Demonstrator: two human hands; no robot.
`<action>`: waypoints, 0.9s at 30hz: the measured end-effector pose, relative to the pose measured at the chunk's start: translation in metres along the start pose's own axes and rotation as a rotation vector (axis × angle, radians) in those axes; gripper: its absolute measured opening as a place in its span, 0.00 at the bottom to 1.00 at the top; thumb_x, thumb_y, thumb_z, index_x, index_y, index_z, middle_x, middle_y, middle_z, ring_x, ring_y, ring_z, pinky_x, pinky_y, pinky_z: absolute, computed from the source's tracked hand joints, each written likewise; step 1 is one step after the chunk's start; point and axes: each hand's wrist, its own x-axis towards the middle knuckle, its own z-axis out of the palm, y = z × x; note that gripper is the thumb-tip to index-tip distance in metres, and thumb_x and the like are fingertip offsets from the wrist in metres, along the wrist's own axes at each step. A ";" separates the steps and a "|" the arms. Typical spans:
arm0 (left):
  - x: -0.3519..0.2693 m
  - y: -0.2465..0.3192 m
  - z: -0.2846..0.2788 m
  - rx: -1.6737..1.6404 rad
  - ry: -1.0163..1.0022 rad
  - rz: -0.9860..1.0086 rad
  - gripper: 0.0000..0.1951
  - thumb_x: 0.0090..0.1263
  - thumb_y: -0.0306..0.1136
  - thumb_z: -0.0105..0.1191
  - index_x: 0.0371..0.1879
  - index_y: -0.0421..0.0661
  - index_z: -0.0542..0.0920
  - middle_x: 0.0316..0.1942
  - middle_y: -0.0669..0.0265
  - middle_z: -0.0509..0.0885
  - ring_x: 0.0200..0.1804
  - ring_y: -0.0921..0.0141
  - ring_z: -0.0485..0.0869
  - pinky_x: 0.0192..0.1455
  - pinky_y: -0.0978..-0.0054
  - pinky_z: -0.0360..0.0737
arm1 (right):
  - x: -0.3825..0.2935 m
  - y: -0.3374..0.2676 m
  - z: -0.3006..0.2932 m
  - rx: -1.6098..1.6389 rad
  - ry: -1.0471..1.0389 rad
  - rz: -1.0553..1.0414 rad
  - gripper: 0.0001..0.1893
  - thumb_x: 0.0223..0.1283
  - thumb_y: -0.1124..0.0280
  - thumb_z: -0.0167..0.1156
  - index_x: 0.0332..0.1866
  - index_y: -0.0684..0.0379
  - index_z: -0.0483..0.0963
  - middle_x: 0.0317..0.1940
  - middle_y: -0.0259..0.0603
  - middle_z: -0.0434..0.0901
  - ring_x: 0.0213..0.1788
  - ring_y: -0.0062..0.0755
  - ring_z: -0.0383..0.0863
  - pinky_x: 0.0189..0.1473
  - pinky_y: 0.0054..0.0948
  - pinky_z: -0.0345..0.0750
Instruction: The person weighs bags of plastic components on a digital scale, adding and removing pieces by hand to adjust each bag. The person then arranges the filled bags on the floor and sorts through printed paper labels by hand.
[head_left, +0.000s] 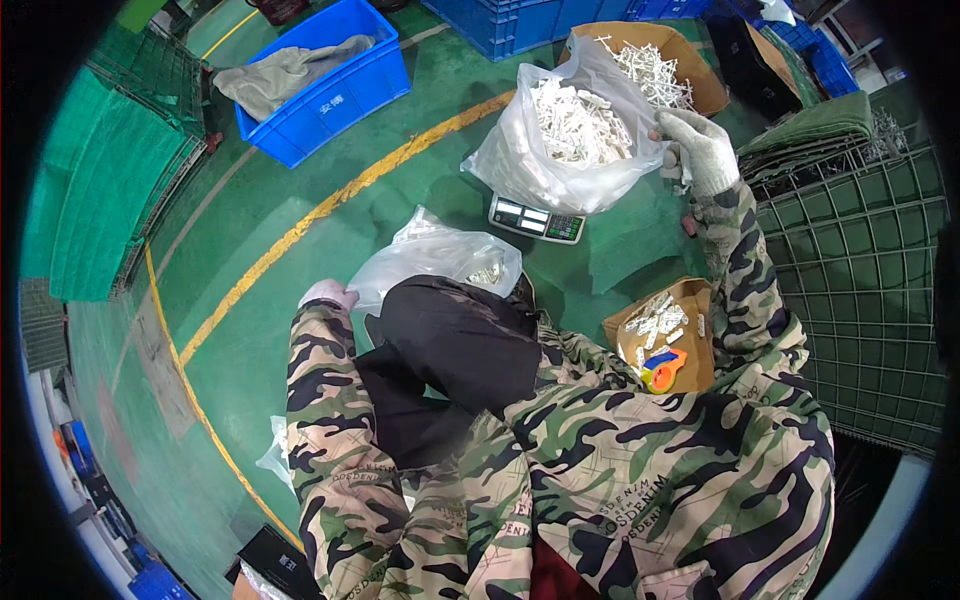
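My left hand, in a pale glove, grips the left edge of a clear plastic bag that lies in front of my knees. White and metallic-looking pieces show inside this bag, partly hidden by my dark trousers. A larger open clear plastic bag, filled with small white parts, sits on a digital scale. At that bag's right rim is my right hand, gloved in white with its fingers curled. Whether it pinches the rim or small pieces, I cannot tell.
Behind the bag stands a cardboard box of white sticks. A smaller carton beside my right thigh holds white pieces and an orange-and-blue tape dispenser. A wire mesh cage borders the right. A blue crate with grey cloth stands upper left.
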 end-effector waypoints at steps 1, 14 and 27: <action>-0.001 0.001 0.000 0.004 0.001 -0.008 0.23 0.66 0.51 0.51 0.49 0.50 0.89 0.54 0.53 0.86 0.58 0.54 0.84 0.64 0.56 0.78 | 0.002 0.000 0.000 -0.020 0.013 -0.008 0.19 0.71 0.65 0.61 0.59 0.68 0.77 0.39 0.40 0.85 0.23 0.16 0.76 0.22 0.18 0.73; 0.005 0.000 0.001 0.024 -0.019 0.014 0.24 0.68 0.52 0.50 0.52 0.50 0.87 0.57 0.54 0.85 0.61 0.55 0.82 0.66 0.56 0.77 | 0.023 -0.002 0.009 -0.004 0.021 -0.011 0.20 0.70 0.63 0.63 0.59 0.66 0.78 0.37 0.39 0.86 0.23 0.15 0.75 0.23 0.18 0.71; -0.002 0.002 -0.004 0.009 -0.031 -0.006 0.24 0.68 0.53 0.50 0.53 0.51 0.87 0.58 0.55 0.85 0.61 0.56 0.82 0.67 0.57 0.77 | 0.028 -0.018 0.040 -0.173 -0.028 -0.100 0.19 0.65 0.63 0.64 0.55 0.66 0.81 0.35 0.36 0.86 0.23 0.15 0.76 0.24 0.19 0.71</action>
